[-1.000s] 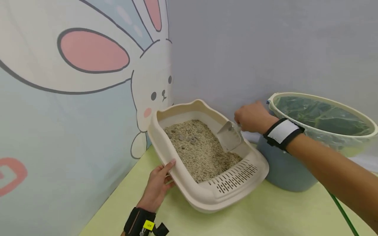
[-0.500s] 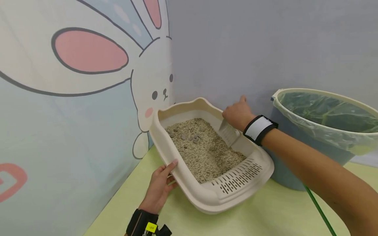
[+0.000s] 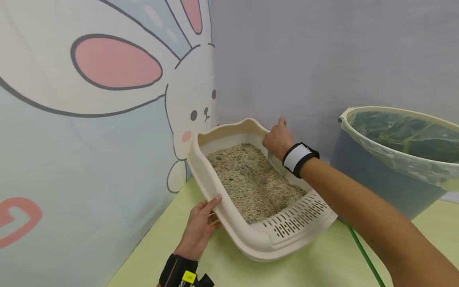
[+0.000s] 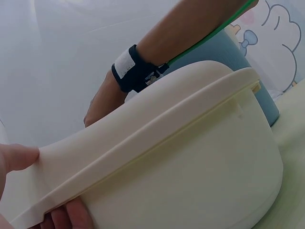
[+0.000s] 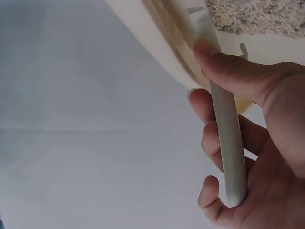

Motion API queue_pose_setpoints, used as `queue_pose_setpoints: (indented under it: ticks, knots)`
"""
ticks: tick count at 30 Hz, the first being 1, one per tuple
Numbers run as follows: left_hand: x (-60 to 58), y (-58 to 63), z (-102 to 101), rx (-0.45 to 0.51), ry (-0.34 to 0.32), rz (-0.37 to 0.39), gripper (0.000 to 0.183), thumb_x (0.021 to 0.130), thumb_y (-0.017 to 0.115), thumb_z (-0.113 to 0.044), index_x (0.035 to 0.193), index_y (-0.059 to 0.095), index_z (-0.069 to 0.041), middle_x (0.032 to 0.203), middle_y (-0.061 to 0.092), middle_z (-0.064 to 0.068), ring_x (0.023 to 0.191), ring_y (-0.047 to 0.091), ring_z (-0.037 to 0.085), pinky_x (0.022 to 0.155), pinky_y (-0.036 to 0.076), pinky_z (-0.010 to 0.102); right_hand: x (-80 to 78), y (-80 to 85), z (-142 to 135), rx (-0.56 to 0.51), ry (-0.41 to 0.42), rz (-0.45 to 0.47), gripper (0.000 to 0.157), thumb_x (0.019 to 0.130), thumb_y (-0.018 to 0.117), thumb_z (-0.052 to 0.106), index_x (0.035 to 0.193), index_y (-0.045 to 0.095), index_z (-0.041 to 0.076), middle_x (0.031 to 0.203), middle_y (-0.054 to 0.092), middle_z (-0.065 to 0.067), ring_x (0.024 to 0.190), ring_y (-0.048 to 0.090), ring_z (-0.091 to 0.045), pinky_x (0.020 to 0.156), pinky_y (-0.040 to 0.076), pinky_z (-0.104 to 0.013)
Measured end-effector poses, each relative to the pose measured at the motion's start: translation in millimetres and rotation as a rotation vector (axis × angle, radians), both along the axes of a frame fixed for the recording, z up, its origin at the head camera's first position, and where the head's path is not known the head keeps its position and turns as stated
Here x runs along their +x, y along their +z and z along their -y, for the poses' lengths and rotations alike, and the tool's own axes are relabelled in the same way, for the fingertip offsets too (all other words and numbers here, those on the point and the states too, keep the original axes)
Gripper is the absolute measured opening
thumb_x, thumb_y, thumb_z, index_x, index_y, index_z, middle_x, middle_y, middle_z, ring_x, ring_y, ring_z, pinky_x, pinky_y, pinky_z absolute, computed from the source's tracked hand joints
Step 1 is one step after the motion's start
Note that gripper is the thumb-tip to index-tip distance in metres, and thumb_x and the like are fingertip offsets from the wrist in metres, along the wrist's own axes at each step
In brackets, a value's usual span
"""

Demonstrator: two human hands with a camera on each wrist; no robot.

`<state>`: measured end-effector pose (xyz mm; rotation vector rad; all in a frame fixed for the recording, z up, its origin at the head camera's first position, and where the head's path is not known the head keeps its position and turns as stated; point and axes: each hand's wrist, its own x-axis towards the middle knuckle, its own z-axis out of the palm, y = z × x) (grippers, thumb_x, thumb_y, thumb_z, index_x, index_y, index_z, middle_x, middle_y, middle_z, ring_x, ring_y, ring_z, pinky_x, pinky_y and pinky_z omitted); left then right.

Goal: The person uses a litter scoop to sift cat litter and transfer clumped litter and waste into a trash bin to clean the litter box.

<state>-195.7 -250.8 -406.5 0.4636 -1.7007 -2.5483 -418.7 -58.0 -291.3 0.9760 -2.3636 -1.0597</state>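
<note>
A cream litter box [image 3: 258,243] stands tilted in the corner, its slotted front lip towards me. Pale granular litter [image 3: 247,195] with several darker clumps fills its middle. My left hand [image 3: 201,225] grips the near left rim; in the left wrist view the thumb [image 4: 21,157] lies on top and the fingers [image 4: 76,214] tuck under the edge. Over the box's far right side, my right hand [image 3: 277,139] holds a litter scoop by its whitish handle [image 5: 228,138], thumb pressed along it. The scoop's blade [image 3: 276,162] slants down at the litter's right edge, partly hidden by hand and wrist.
Right of the box stands a blue bin [image 3: 376,183] lined with a clear bag under a cream rim. A green cord [image 3: 365,255] runs over the light green surface. A rabbit-painted wall [image 3: 118,151] and a grey wall [image 3: 287,59] meet behind the box.
My right hand has moved left with the scoop, from beside the bin to over the litter box, and the blade is now largely covered. The left hand keeps its hold on the rim.
</note>
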Motion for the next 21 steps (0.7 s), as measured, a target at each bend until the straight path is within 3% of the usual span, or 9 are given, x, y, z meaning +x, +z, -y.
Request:
queue_pose_setpoints:
  ticks: [4,7,10,14,17,19,21]
  knots:
    - [0.0,0.1,-3.8,0.005,-0.002,-0.001,0.067,0.080,0.073,-0.040,0.124,0.044,0.001,0.117,0.050,0.017,0.095,0.057,0.023,0.074,0.052,0.033,-6.2,-2.6,-1.8,-0.010,0.045,0.038,0.029,0.089,0.065,0.007,0.065,0.050,0.013,0.053,0.041,0.000,0.057,0.032,-0.019,0.066,0.019,-0.044]
    - [0.5,0.1,-5.6,0.007,0.001,0.003,0.067,0.080,0.073,-0.040,0.124,0.044,0.001,0.116,0.050,0.017,0.095,0.058,0.023,0.073,0.052,0.032,-11.4,0.7,-6.8,-0.046,0.079,0.105,0.020,0.089,0.065,0.007,0.070,0.060,0.012,0.053,0.052,-0.003,0.056,0.045,-0.021,0.077,0.036,-0.050]
    - [1.2,0.9,-6.2,0.004,-0.002,0.003,0.067,0.080,0.073,-0.040,0.124,0.044,0.002,0.117,0.050,0.017,0.095,0.058,0.023,0.073,0.052,0.032,-15.9,6.1,-14.2,-0.097,0.063,0.231,0.010,0.086,0.069,0.008,0.078,0.063,0.010,0.058,0.058,-0.004,0.057,0.054,-0.025,0.088,0.037,-0.066]
    - [1.6,3.2,-5.3,0.003,-0.008,-0.006,0.067,0.081,0.072,-0.040,0.125,0.043,0.002,0.118,0.049,0.018,0.097,0.057,0.024,0.075,0.053,0.032,-17.5,11.9,-25.1,-0.193,0.015,0.423,0.017,0.075,0.079,0.014,0.072,0.063,0.015,0.062,0.057,0.001,0.058,0.052,-0.022,0.084,0.035,-0.070]
    - [1.8,4.1,-4.1,0.001,-0.008,-0.010,0.066,0.082,0.072,-0.040,0.125,0.043,0.001,0.118,0.048,0.018,0.097,0.057,0.024,0.075,0.053,0.032,-15.9,13.0,-31.8,-0.269,0.007,0.523,0.038,0.073,0.081,0.015,0.054,0.049,0.020,0.052,0.040,0.008,0.049,0.035,-0.012,0.066,0.041,-0.050]
    - [2.0,4.2,-3.5,-0.001,-0.005,-0.007,0.066,0.082,0.071,-0.040,0.125,0.043,0.001,0.118,0.048,0.018,0.097,0.057,0.024,0.074,0.052,0.032,-14.5,12.7,-34.6,-0.307,0.013,0.567,0.050,0.075,0.080,0.014,0.050,0.037,0.021,0.050,0.026,0.008,0.047,0.022,-0.010,0.055,0.031,-0.037]
    - [2.0,3.9,-3.2,-0.001,-0.001,-0.004,0.066,0.082,0.072,-0.040,0.125,0.043,0.001,0.117,0.049,0.017,0.096,0.057,0.024,0.074,0.052,0.032,-13.0,12.6,-35.8,-0.324,0.010,0.591,0.052,0.076,0.079,0.015,0.050,0.034,0.021,0.052,0.022,0.007,0.048,0.018,-0.011,0.052,0.022,-0.035]
